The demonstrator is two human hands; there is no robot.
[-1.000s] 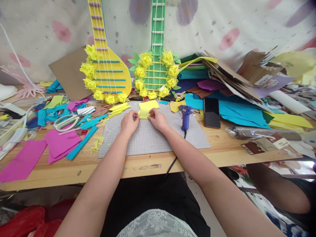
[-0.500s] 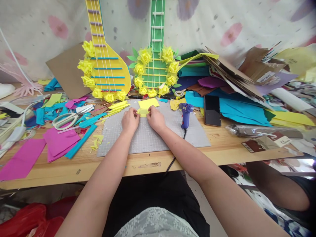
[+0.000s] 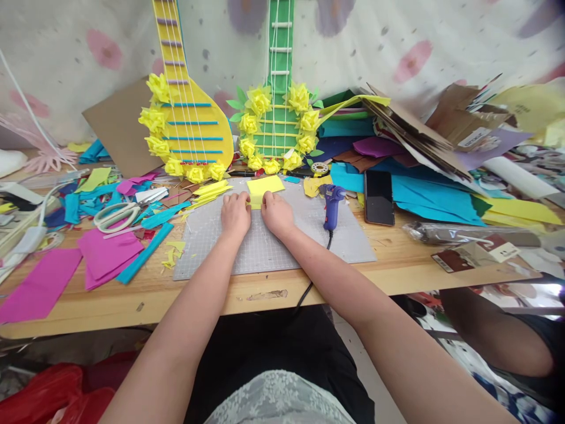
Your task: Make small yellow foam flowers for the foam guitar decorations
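Observation:
A small piece of yellow crepe paper (image 3: 255,202) spans the gap between my two hands, low over the grey cutting mat (image 3: 282,256). My left hand (image 3: 236,212) pinches its left edge with thumb and fingers. At the other edge my right hand (image 3: 277,211) pinches it too; the fingertips are partly hidden. Just behind lies a flat yellow paper piece (image 3: 265,184). To the right, a blue hot glue gun (image 3: 332,207) lies on the mat. Yellow strips (image 3: 207,193) are piled left of my hands.
A yellow paper instrument (image 3: 198,129) and a green one (image 3: 277,126), both trimmed with yellow flowers, stand at the back. Scissors (image 3: 117,218) and magenta paper (image 3: 110,253) lie left. A phone (image 3: 378,198) and blue paper (image 3: 436,197) lie right, near another person's arm (image 3: 494,335).
My hands have come slightly closer together, and less of the yellow paper shows between them. The other things stay where they were.

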